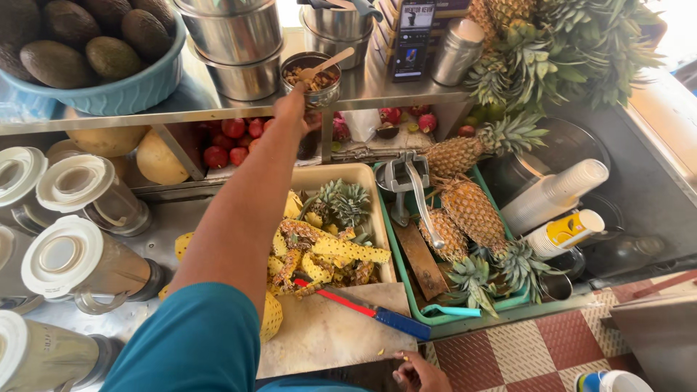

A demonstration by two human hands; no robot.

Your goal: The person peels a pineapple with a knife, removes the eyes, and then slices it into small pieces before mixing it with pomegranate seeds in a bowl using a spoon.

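Steel counter [639, 181] under a steel shelf [406, 91] – red-and-cream checkered floor [537, 348] below, bright daylight at right

One screen, some cartons and printed cups on the stall

We are seeing a dark upright phone screen [412, 36] leaning against yellow and dark cartons [385, 33] on the steel shelf [406, 87], beside a steel canister [456, 51]. At the right, a stack of paper cups [570, 232] is lying sideways, showing a yellow and white label.

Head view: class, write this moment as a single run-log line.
left hand: holding wooden spoon in small metal bowl on shelf | right hand: resting at cutting board edge | knife: lying on board
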